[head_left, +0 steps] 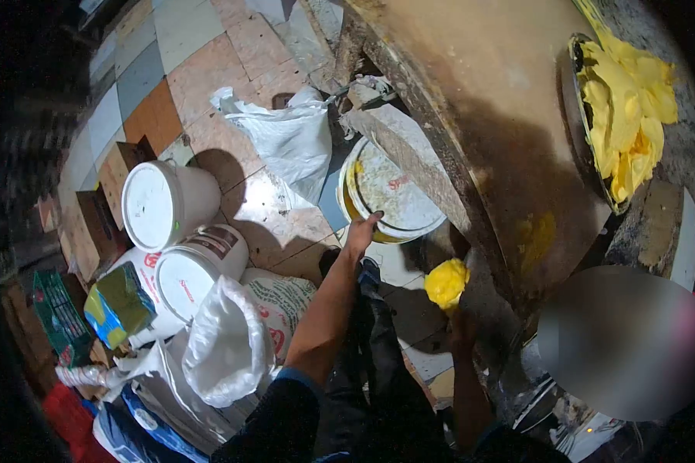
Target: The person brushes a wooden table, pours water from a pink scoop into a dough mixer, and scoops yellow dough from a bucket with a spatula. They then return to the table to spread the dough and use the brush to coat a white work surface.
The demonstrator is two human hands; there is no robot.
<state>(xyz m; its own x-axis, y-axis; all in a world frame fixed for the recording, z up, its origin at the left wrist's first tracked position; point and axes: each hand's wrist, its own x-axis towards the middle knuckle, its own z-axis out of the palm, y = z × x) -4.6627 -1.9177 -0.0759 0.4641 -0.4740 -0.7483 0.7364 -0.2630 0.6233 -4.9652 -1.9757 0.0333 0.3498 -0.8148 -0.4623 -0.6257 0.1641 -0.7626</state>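
My left hand grips the near left edge of a white, smeared lid on a round bucket, thumb on top. The lid sits slightly off to one side, and yellow shows along the bucket's left rim. In the shadow to the right, my right hand holds up a soft, rounded lump of yellow, margarine-like paste. Its fingers are dark, and I cannot make out whether a tool is under the lump. A piece of worn board or cloth lies across part of the lid.
A large pile of yellow paste sits in a pan at upper right, beside a brown worktable. White lidded buckets, an open white sack and cartons stand at left. A white plastic bag lies on the tiles.
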